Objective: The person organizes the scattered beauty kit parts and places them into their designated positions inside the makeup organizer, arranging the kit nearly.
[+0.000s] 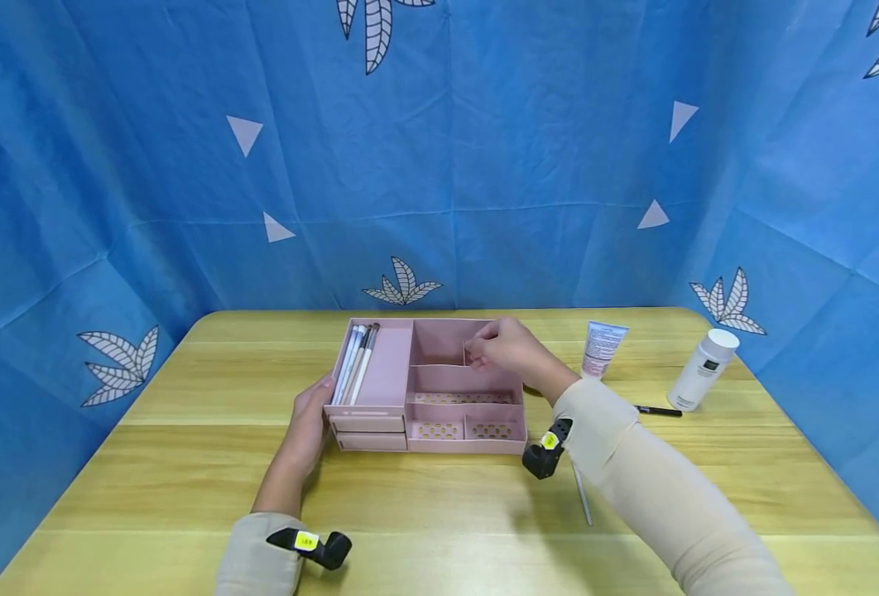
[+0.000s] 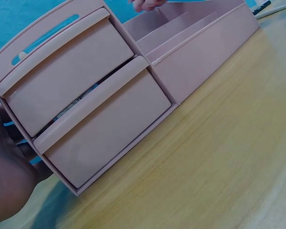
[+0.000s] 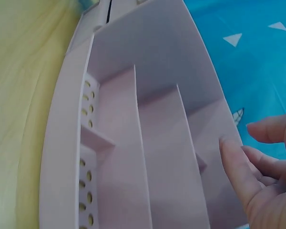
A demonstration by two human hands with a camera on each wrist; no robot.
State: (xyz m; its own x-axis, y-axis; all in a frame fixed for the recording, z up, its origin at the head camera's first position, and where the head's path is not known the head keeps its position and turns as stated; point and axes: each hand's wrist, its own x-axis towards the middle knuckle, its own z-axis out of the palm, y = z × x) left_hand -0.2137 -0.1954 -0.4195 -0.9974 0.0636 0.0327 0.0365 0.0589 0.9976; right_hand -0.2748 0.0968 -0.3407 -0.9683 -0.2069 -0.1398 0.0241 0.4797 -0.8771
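Observation:
A pink desktop organizer (image 1: 393, 352) stands on the table, with two small drawers at its left front and divided compartments on the right. Several makeup brushes (image 1: 355, 364) lie along its upper left side. My left hand (image 1: 311, 422) rests against the organizer's left wall, its fingers (image 2: 26, 151) reaching along that side beyond the drawer fronts (image 2: 105, 129). Over the back compartments is my right hand (image 1: 505, 346), close to the small divider there. In the right wrist view its thumb and fingertips (image 3: 229, 145) are loosely bent and apart, nothing visible between them.
Right of the organizer are a cosmetic tube (image 1: 603, 349), a white bottle (image 1: 703, 371) and a black pen (image 1: 659, 410). A thin white stick (image 1: 583, 495) lies partly under the right forearm. A blue curtain (image 1: 484, 165) hangs behind the wooden table (image 1: 186, 463).

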